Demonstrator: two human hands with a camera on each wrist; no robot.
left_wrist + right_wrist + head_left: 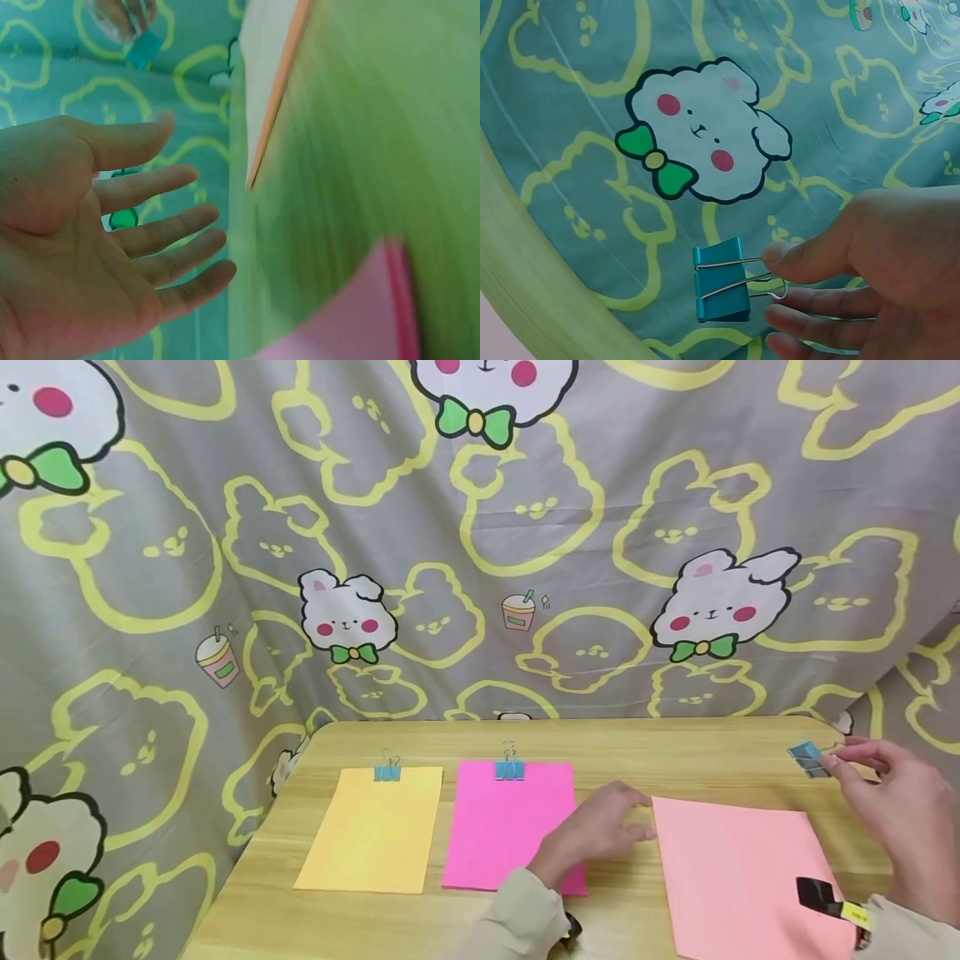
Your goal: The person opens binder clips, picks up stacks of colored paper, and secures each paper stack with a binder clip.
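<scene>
My right hand (896,789) pinches a blue binder clip (809,759) by its wire handles, above the table's far right side. In the right wrist view the clip (721,281) points away from the thumb and fingers. Below and left of it lies a pink stack of paper (738,868) with no clip on its top edge. My left hand (603,827) hovers near that stack's upper left corner, fingers spread and holding nothing; the left wrist view shows the open palm (112,240).
A yellow stack of paper (375,835) and a magenta stack (502,827) lie to the left, each with a blue binder clip (387,773) on its top edge. Behind the wooden table (600,739) hangs a patterned grey curtain (420,535).
</scene>
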